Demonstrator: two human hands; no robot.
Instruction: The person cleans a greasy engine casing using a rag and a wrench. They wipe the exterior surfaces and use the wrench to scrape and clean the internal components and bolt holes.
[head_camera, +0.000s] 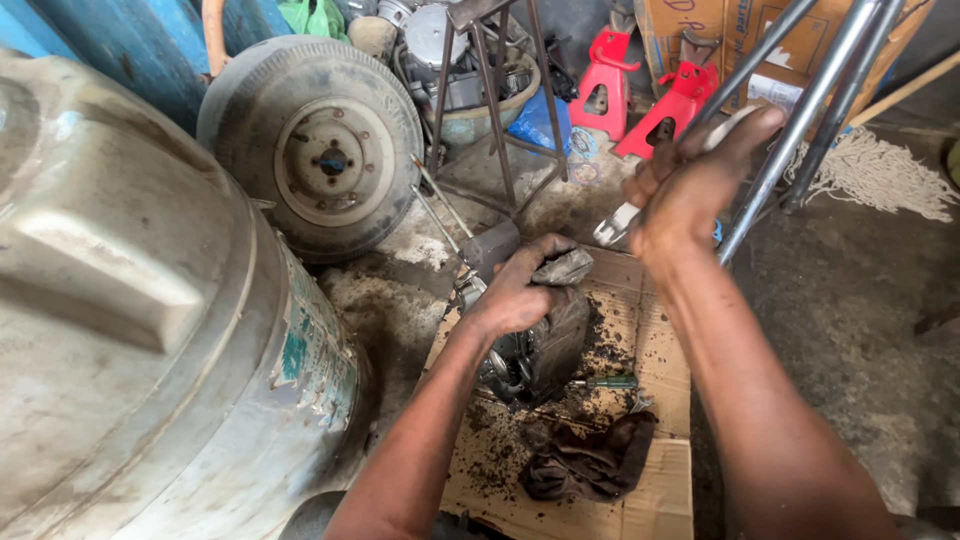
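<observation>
My left hand (520, 285) grips the top of a dirty metal engine part (545, 355) that stands on a sheet of cardboard (660, 500), with a grimy rag (562, 266) pressed under its fingers. My right hand (690, 180) is raised above and to the right of it, closed around the handle of a metal wrench (615, 226) whose jaw end points down to the left. A small green-handled screwdriver (608, 382) lies on the cardboard just right of the part. A dark brown cloth (590, 460) lies crumpled nearer to me.
A large grey tank (130, 300) fills the left. Behind it leans a car wheel (315, 140). A metal stool frame (500, 110), two red jack stands (640, 95), slanting steel tubes (800, 110), a mop head (880, 175) and cardboard boxes crowd the back.
</observation>
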